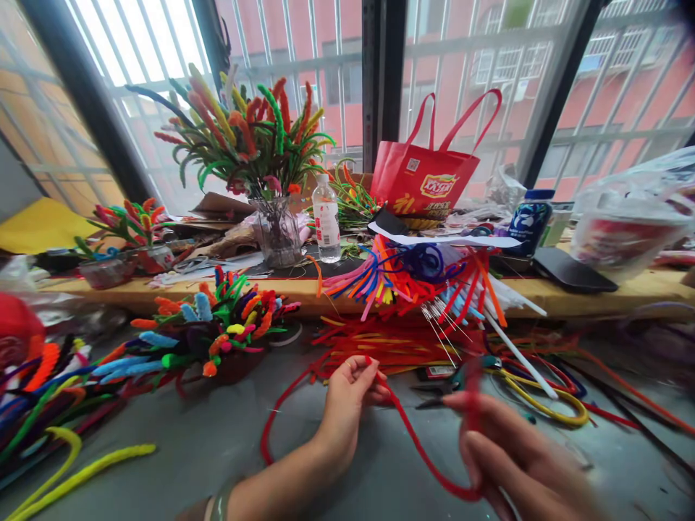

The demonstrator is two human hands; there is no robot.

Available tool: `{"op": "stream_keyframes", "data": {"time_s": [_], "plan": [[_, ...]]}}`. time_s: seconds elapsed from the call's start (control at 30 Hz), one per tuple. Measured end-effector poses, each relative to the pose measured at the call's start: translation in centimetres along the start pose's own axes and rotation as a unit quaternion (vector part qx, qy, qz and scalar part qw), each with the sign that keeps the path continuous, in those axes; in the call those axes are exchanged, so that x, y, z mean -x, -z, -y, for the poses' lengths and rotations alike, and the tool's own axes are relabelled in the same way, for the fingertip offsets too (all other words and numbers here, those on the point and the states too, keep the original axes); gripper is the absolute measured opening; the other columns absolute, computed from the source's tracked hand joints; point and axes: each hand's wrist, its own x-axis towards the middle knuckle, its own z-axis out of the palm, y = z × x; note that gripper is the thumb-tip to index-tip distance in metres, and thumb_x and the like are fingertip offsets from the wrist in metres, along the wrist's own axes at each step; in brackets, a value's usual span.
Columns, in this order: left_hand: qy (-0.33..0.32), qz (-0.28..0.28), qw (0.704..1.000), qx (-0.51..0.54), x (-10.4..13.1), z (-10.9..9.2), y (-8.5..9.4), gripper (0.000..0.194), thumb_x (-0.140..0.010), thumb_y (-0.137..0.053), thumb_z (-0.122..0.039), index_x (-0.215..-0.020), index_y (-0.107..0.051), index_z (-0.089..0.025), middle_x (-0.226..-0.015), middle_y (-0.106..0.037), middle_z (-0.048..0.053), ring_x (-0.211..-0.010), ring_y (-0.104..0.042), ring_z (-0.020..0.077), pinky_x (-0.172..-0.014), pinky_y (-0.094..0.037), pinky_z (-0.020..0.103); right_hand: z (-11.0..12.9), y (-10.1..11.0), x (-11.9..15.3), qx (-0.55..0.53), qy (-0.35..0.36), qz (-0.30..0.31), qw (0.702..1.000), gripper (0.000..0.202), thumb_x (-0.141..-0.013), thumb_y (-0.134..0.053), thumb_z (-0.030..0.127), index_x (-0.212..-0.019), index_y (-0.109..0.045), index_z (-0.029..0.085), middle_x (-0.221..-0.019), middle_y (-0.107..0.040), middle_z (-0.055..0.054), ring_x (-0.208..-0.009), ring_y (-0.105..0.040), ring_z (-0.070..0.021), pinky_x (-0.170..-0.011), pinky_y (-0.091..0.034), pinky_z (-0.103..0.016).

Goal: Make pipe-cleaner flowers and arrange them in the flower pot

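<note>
My left hand pinches a long red pipe cleaner between thumb and fingertips, above the grey table. From there the pipe cleaner sags in a curve to my right hand, whose fingers are closed on it and smeared by motion. A blurred red length stands up from those fingers. Another red stretch loops out to the left of my left hand. Just behind both hands lies a pile of red and orange pipe cleaners. Dark-tipped pliers rest between the hands, partly hidden by the right one.
Bundled coloured pipe cleaners and thin wires jut over the wooden ledge. Fuzzy flowers fill a glass jar beside a water bottle. A red bag stands behind. Yellow stems lie at left, a yellow coil at right.
</note>
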Motion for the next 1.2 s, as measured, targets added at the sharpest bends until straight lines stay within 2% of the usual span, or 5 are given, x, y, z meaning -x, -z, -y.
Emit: {"op": "stream_keyframes", "data": {"time_s": [0.1, 0.27, 0.6, 0.77, 1.2], "plan": [[0.026, 0.057, 0.998, -0.032, 0.2, 0.3, -0.1, 0.033, -0.069, -0.070, -0.035, -0.092, -0.059, -0.013, -0.063, -0.061, -0.001, -0.050, -0.056, 0.0087, -0.053, -0.042, 0.020, 0.6, -1.1, -1.7, -0.007, -0.068, 0.077, 0.995, 0.038, -0.078, -0.054, 0.055, -0.091, -0.063, 0.021, -0.052, -0.045, 0.004, -0.044, -0.039, -0.0089, -0.043, -0.032, -0.021], [0.066, 0.124, 0.990, -0.028, 0.5, 0.8, -0.2, 0.037, -0.068, -0.071, -0.036, -0.094, -0.064, -0.011, -0.062, -0.062, 0.000, -0.049, -0.055, 0.0081, -0.052, -0.039, 0.020, -0.7, -1.7, -2.8, -0.030, -0.094, 0.051, 0.994, 0.037, -0.081, -0.050, 0.054, -0.083, -0.056, 0.018, -0.047, -0.040, 0.008, -0.041, -0.032, -0.0067, -0.040, -0.025, -0.017], [0.085, 0.093, 0.992, 0.000, 0.4, 0.8, 0.0, 0.048, -0.061, -0.077, -0.028, -0.105, -0.062, -0.013, -0.063, -0.064, 0.000, -0.049, -0.054, 0.0070, -0.051, -0.037, 0.018, -2.8, -1.9, -3.1, -0.035, -0.152, 0.081, 0.984, 0.034, -0.082, -0.045, 0.053, -0.081, -0.049, 0.019, -0.040, -0.042, 0.010, -0.030, -0.028, -0.0047, -0.031, -0.020, -0.015], [0.120, 0.093, 0.988, 0.012, 0.3, 0.8, 0.0, 0.037, -0.059, -0.078, -0.032, -0.088, -0.068, -0.011, -0.061, -0.062, 0.000, -0.048, -0.052, 0.0061, -0.053, -0.038, 0.019, -2.8, -1.9, -3.1, -0.043, -0.127, 0.067, 0.989, 0.037, -0.081, -0.047, 0.056, -0.082, -0.051, 0.019, -0.042, -0.042, 0.010, -0.031, -0.029, -0.0042, -0.033, -0.020, -0.015], [0.107, 0.123, 0.986, 0.023, 0.8, 0.7, 0.0, 0.029, -0.065, -0.075, -0.030, -0.087, -0.070, -0.012, -0.061, -0.063, 0.001, -0.048, -0.052, 0.0050, -0.051, -0.038, 0.017, -2.4, -2.5, -2.7, -0.043, -0.116, 0.097, 0.988, 0.035, -0.082, -0.047, 0.054, -0.086, -0.051, 0.019, -0.047, -0.048, 0.008, -0.032, -0.036, -0.0047, -0.034, -0.030, -0.015]]}}
